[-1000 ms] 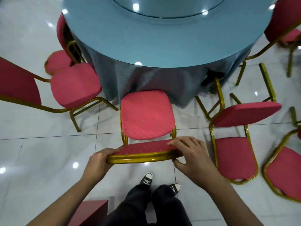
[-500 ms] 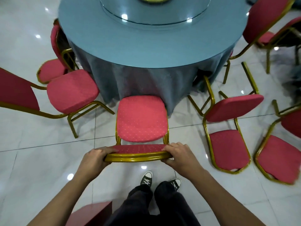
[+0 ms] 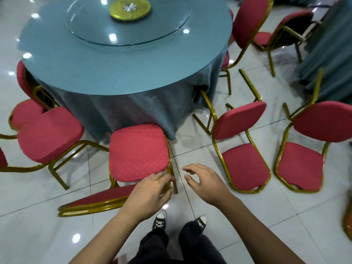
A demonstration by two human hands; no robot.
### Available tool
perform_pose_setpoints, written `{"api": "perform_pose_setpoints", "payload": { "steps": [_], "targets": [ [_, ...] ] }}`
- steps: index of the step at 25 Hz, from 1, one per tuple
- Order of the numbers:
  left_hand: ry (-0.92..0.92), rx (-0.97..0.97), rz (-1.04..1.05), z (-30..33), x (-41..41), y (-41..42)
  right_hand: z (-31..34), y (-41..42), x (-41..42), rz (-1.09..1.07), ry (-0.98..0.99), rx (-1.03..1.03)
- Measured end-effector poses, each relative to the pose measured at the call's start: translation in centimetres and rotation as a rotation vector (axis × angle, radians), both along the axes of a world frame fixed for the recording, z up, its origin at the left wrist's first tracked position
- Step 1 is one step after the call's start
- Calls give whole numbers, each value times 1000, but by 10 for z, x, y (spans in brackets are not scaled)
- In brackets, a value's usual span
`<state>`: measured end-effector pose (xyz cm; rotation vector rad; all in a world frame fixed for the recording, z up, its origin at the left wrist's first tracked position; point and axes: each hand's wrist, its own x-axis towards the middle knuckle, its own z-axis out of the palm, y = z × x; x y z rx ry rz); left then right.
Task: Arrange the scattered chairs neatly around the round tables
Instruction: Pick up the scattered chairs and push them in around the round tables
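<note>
Chair in hand [image 3: 138, 152]: seat nosed against the drape of the round table [image 3: 122, 60] — looks placed, its backrest towards the person
Left hand [image 3: 150, 191]: over the right end of the backrest top rail, fingers loosely bent; whether they grip or only rest there I cannot tell
Right hand [image 3: 204, 181]: off the chair, fingers slack and empty, in the air beside it
Tipped chairs [image 3: 242, 141]: two lie on their backs to the right, legs up — probably next to set upright
</note>
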<state>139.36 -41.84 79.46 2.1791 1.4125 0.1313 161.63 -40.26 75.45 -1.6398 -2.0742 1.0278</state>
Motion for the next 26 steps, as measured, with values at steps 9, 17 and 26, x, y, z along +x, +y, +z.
{"api": "perform_pose_setpoints", "payload": {
  "steps": [9,17,26],
  "targets": [
    [-179,52,-120,16,183,85,22,33,204,-488,51,96],
    [-285,7,-144,-6,349,176,21,82,355,-584,-10,78],
    [-281,-66,-142,-18,504,245,14,138,508,-683,-30,48]
  ]
}}
